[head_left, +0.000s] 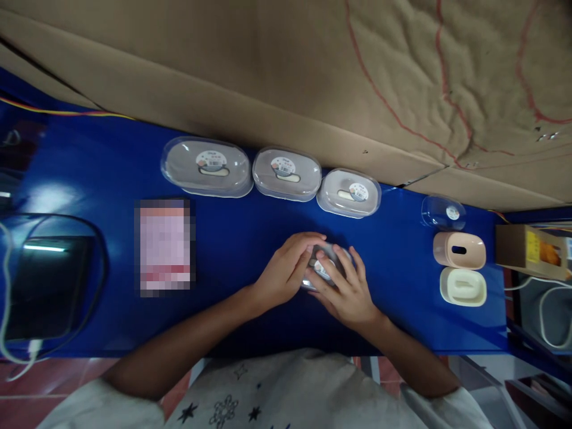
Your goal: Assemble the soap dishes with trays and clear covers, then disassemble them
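A small rounded soap box with a clear lid and a round white label sits between my hands on the blue table. My left hand curves around its left side, with the fingers over the far edge. Across the lid lie the spread fingers of my right hand, its thumb near the close edge. Both hands grip the box and hide much of it. Beyond them, several similar boxes stand in a row, including a left box, a middle box and a right box.
On the right lie a clear lid, a pink slotted piece and a cream tray. A cardboard box stands past them. At left are a blurred-out pink item and a dark cabled device. Cardboard borders the back.
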`<state>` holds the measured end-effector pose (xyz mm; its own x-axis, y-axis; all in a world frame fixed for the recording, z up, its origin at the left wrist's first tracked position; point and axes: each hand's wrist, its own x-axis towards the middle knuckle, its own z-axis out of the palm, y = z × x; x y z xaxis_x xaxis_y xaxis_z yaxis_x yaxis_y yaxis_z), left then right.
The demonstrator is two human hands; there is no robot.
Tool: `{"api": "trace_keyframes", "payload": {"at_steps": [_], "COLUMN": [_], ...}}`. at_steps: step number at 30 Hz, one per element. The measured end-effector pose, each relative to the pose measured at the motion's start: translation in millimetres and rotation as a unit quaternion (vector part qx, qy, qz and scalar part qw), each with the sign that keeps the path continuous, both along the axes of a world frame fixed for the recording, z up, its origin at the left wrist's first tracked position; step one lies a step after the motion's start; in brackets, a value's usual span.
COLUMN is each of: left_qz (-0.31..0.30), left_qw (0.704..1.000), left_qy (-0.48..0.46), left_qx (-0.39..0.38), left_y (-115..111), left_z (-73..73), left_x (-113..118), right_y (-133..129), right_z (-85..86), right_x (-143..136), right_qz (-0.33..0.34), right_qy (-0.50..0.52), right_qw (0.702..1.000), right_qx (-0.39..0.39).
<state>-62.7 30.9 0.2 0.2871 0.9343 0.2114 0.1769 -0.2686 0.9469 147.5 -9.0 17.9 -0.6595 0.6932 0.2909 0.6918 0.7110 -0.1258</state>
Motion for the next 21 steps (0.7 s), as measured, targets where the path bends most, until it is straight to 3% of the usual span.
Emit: {"api": "trace_keyframes", "payload": {"at_steps": [8, 21], "left_qz": [0.003, 0.007], "left_qw": [1.000, 0.999], "left_qy": [-0.014, -0.037], "left_qx": [-0.026, -0.014], "left_y": [1.4, 3.6], "left_z": [-0.6, -0.8], "left_x": [-1.5, -2.0], "right_y": [-1.3, -3.9], "right_z": [6.5, -1.7], "right_x": [-3.6, -7.2], "right_qz": [-0.020, -0.028], "right_qy": [-0.019, -0.015], "right_qw": [0.999, 0.999], "right_qx": [-0.023, 0.008]}}
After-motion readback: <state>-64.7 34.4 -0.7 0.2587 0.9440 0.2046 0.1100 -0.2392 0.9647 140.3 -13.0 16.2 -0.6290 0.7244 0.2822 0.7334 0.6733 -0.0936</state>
